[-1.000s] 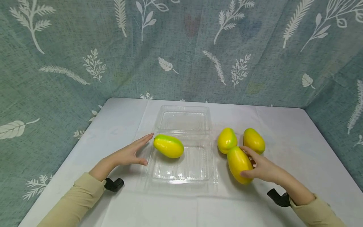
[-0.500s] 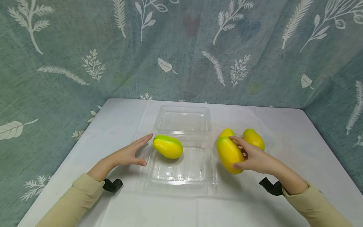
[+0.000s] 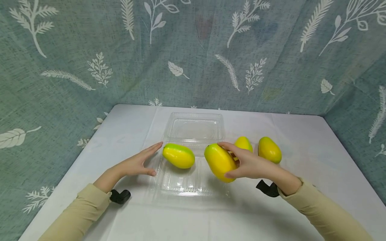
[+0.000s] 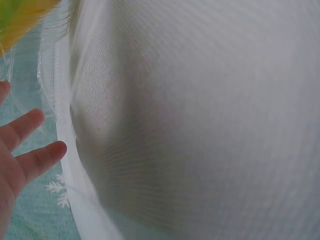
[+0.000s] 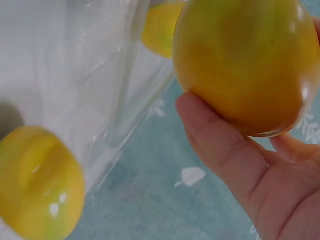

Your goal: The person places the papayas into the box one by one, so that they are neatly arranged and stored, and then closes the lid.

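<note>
My right hand [image 3: 248, 164] grips a yellow-green mango [image 3: 219, 162] and holds it raised over the right part of a clear plastic clamshell box [image 3: 193, 193]. In the right wrist view the thumb presses against the side of the held mango [image 5: 245, 70]. A second mango [image 3: 179, 156] lies in the box's base, at its left. Beside the box's left edge, my left hand [image 3: 137, 163] is spread, with its fingertips close to that mango. The left wrist view catches some fingers of the left hand [image 4: 25, 150] and a mango's edge [image 4: 17, 22].
Two more mangoes, one [image 3: 243, 144] partly hidden behind the right hand and another [image 3: 269, 150] farther right, lie on the white cloth [image 3: 307, 150]. The box's lid [image 3: 194, 129] lies folded back behind its base. A patterned blue-green curtain [image 3: 193, 67] encloses the back and sides.
My right hand has lifted the mango from the right side and carried it left over the box. My left hand has stayed in place.
</note>
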### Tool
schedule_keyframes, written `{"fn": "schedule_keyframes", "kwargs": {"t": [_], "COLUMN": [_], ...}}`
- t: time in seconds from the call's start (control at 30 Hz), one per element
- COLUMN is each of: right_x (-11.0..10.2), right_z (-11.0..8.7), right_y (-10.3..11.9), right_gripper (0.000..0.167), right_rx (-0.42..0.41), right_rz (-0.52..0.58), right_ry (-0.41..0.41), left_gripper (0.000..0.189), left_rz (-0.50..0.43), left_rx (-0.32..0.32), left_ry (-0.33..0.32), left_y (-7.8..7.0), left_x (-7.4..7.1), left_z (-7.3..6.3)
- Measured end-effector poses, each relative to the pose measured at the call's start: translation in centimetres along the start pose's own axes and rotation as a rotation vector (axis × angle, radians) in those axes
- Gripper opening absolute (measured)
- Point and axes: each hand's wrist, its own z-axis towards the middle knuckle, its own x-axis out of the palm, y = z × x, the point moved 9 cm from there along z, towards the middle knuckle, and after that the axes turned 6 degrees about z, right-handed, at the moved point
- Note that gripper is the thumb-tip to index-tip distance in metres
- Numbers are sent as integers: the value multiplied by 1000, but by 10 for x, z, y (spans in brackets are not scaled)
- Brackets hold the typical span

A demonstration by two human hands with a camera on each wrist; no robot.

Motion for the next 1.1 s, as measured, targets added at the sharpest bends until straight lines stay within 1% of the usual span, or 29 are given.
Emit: {"fn": "schedule_keyframes", "kwargs": {"t": [0.23, 0.57, 0.73, 0.93, 1.1], "right_x": [10, 19, 23, 31, 39], "right_z": [16, 30, 36, 44, 50], "right_y": [15, 32, 36, 46, 52], "right_gripper": [83, 82, 82, 81, 80], "right_rx": [-31, -99, -107, -130, -152], "right_rz": [-55, -125, -133, -129, -156], "right_ry": [29, 55, 67, 96, 111], "left_gripper": [104, 105, 105, 105, 104], "left_rz": [-6, -12, -15, -17, -19], "left_rx": [1, -4, -11, 2, 7], "left_ry": [1, -4, -4, -6, -8], "left_y": [1, 1, 2, 1, 1], "left_x": [1, 0, 1, 1, 0], "left_z": [-1, -1, 0, 0, 0]}}
